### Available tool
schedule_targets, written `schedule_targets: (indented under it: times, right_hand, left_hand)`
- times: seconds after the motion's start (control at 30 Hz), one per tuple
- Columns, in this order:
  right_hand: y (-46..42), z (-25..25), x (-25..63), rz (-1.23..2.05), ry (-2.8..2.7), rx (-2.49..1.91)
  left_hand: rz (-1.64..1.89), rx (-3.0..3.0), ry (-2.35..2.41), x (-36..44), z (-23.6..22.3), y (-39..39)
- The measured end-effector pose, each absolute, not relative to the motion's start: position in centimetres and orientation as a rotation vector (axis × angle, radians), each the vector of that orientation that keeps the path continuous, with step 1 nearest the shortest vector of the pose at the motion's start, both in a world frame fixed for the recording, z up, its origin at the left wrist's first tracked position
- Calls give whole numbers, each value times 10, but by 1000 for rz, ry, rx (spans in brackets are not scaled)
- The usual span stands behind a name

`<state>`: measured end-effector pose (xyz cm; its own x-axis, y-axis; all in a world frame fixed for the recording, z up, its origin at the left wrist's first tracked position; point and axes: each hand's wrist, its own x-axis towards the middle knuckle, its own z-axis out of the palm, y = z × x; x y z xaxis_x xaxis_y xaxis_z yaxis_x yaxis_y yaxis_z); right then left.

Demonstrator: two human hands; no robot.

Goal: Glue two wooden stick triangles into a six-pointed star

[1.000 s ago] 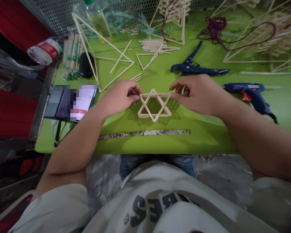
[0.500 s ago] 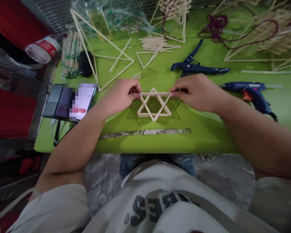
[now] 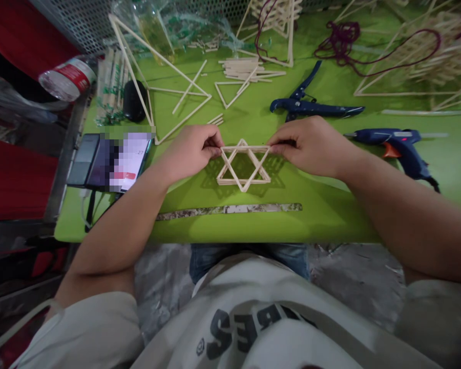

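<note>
A six-pointed star frame of thin wooden sticks (image 3: 244, 180) stands in front of me over the green table. My left hand (image 3: 194, 148) pinches its upper left corner between thumb and fingers. At the upper right corner, my right hand (image 3: 311, 146) grips it the same way. The frame looks made of stacked stick triangles, and its shadow falls on the tabletop around it. Between the frame and the table's near edge lies a narrow mottled strip (image 3: 230, 209). To the right of my right hand lies a blue glue gun (image 3: 401, 146) with an orange trigger.
Blue cutters (image 3: 311, 108) lie beyond my right hand. A pile of sticks (image 3: 242, 69), a small stick triangle (image 3: 227, 105) and a large stick frame (image 3: 184, 123) are further back. Purple cord (image 3: 340, 43) lies at back right. A phone (image 3: 132, 159) and a bottle (image 3: 67, 79) are at left.
</note>
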<state>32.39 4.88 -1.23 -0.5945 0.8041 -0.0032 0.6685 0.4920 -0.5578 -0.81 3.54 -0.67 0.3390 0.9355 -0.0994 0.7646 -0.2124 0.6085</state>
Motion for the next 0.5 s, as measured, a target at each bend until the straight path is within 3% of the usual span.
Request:
schedule_targets:
  times: [0.33,0.5]
  right_hand:
    - [43,-3,319,695,-2580,-1373]
    - [38,-2,316,651,-2371,-1541]
  left_hand:
    - [315,2046,1503,-11,4,31]
    - [206,2122,1525,-10,10,28]
